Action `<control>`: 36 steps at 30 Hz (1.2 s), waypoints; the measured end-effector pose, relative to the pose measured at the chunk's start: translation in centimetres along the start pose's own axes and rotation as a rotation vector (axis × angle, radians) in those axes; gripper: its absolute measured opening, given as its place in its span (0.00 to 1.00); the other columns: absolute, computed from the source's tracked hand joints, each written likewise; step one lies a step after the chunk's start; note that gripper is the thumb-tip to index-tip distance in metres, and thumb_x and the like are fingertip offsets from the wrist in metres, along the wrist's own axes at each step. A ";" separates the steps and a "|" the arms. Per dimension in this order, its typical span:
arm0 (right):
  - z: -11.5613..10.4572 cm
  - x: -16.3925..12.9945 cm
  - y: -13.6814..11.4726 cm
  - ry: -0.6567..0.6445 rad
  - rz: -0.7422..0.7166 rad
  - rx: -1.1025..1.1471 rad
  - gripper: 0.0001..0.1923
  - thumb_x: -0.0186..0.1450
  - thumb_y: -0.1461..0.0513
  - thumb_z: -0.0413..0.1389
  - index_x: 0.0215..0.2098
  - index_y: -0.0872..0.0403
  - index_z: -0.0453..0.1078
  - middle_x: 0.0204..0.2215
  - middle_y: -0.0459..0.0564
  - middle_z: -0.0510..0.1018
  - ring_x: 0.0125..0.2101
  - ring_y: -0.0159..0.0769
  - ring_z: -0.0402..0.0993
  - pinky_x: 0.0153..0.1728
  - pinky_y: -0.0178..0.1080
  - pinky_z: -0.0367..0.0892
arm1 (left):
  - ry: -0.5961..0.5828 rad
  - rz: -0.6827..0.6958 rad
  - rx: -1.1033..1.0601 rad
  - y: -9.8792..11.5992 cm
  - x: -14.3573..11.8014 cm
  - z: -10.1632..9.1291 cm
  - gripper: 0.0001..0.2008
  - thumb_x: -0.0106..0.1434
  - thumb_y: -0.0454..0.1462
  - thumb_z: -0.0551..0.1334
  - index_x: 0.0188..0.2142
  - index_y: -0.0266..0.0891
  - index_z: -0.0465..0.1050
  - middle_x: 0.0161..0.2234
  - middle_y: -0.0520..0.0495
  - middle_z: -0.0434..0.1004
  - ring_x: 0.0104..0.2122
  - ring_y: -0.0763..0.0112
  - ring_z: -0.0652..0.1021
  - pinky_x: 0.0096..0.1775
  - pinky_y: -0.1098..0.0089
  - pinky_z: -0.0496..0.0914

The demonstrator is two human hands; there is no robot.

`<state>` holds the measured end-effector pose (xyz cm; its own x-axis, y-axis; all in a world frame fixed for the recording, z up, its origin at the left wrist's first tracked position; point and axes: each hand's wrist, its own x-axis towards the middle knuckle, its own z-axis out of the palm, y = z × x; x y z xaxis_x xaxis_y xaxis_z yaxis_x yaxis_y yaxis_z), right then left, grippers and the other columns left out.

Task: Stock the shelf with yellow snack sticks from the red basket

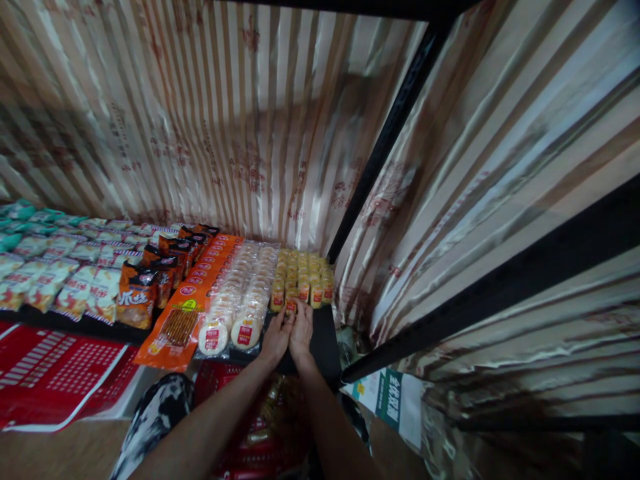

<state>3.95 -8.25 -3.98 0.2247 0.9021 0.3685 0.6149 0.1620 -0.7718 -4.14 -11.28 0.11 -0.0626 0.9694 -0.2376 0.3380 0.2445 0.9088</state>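
We see a tall curtain of shiny cream-and-brown striped foil (210, 120) hanging in folds behind and to the right of a dark shelf (323, 337), with a black metal upright (385, 140) slanting between its two panels. On the shelf, glossy snack packets lie in rows that run away from us. From the left come many pale red-and-yellow crinkled bags (65, 280), too many and too blurred to count, then two rows of dark orange-and-black pouches (150, 280), then one row of flat orange plastic packs of brown sticks (183, 320). Next stand two rows of round white cakes in clear wrappers with red labels (240, 300). At the right end sit about four rows of small yellow packets with red labels (305, 277), upright, their rows' long axis pointing toward the curtain. Our left hand (276, 337) and right hand (301, 330) meet at the front of these rows, fingertips pinched together on one small yellow packet (291, 305) at the shelf's front edge; its own tilt we cannot tell.
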 end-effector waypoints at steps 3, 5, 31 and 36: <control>0.3 0.1 0.3 -0.015 -0.009 0.005 0.23 0.56 0.68 0.45 0.46 0.47 0.68 0.41 0.49 0.66 0.43 0.36 0.65 0.44 0.39 0.63 | 0.009 -0.010 0.005 -0.3 0.2 0.2 0.27 0.63 0.45 0.49 0.59 0.37 0.55 0.57 0.40 0.62 0.55 0.65 0.64 0.54 0.67 0.57; 0.4 0.0 0.3 -0.030 -0.019 0.004 0.22 0.56 0.68 0.45 0.47 0.47 0.68 0.41 0.49 0.65 0.44 0.36 0.63 0.46 0.39 0.62 | 0.006 -0.010 0.007 -0.4 0.3 0.2 0.27 0.63 0.45 0.49 0.59 0.36 0.56 0.57 0.39 0.61 0.56 0.64 0.63 0.55 0.66 0.56; -0.2 -0.2 -0.1 -0.023 -0.056 -0.071 0.22 0.58 0.68 0.44 0.47 0.46 0.67 0.42 0.49 0.67 0.46 0.37 0.61 0.46 0.41 0.61 | 0.022 -0.028 0.114 0.6 -0.2 0.4 0.23 0.64 0.40 0.46 0.56 0.34 0.60 0.54 0.39 0.65 0.54 0.67 0.65 0.55 0.70 0.55; -0.3 -0.7 0.0 0.000 -0.056 -0.072 0.21 0.58 0.67 0.45 0.47 0.48 0.67 0.46 0.51 0.66 0.47 0.38 0.61 0.46 0.41 0.62 | 0.059 0.000 0.122 0.8 -0.8 0.5 0.23 0.63 0.38 0.45 0.54 0.32 0.62 0.51 0.37 0.67 0.52 0.67 0.67 0.54 0.69 0.57</control>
<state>3.98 -8.98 -4.06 0.1887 0.8923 0.4102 0.6794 0.1830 -0.7106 -3.33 -11.84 0.80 -0.1165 0.9699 -0.2137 0.4495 0.2433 0.8595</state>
